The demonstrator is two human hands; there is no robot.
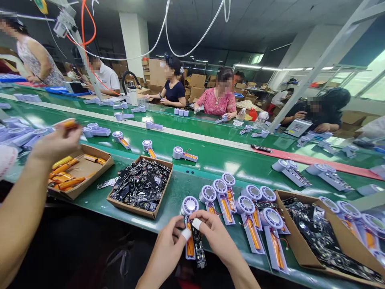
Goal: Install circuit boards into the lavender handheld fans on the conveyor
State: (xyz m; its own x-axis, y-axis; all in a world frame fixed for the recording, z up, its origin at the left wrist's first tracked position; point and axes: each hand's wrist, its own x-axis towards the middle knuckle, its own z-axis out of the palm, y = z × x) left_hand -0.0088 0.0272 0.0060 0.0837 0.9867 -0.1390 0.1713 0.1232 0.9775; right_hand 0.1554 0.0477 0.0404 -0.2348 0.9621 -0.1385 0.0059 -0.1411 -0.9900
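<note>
At the front edge of the bench, a lilac handheld fan lies with its round head away from me and its handle open, an orange battery inside. My left hand closes its thumb and fingers around the fan's neck; a white cover is on the thumb. Over the right side of the handle, my right hand pinches the upper end of a black circuit board, which is tilted and hangs past the handle's end. Fine wires between the fingertips are mostly hidden.
Cardboard trays of boards stand left and right. Several open fans lie right of my hands. A co-worker's hand is above a battery tray at left. Fans lie along the green conveyor; people sit beyond.
</note>
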